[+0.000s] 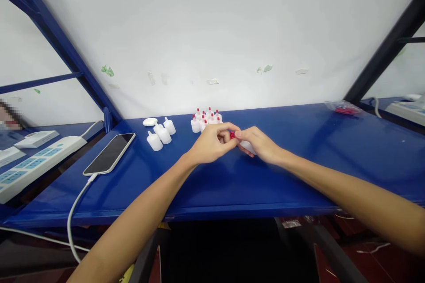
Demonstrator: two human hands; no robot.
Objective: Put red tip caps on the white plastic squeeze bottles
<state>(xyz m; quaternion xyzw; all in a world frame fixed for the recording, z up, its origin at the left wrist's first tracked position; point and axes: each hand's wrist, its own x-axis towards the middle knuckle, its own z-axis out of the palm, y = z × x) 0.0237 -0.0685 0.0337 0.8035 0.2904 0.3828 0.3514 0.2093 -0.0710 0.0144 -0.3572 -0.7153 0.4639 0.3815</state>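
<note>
My right hand (260, 145) is closed around a small white squeeze bottle (247, 146), mostly hidden by the fingers. A small red cap (232, 135) shows between the fingertips of both hands. My left hand (214, 142) is pinched at this cap, thumb and forefinger forming a loop; whether the cap sits on the bottle's nozzle I cannot tell. Just behind my left hand stand several white bottles with red-tipped nozzles (195, 125), partly covered by it. Farther left are a few white bottles with bare nozzles (154, 140).
A white oval case (150, 122) lies behind the bare-nozzled bottles. A phone (110, 154) with a white charging cable (71, 216) rests at the left, near a power strip (40, 163). A plastic bag of red pieces (345, 109) is at the back right of the blue table (206, 190).
</note>
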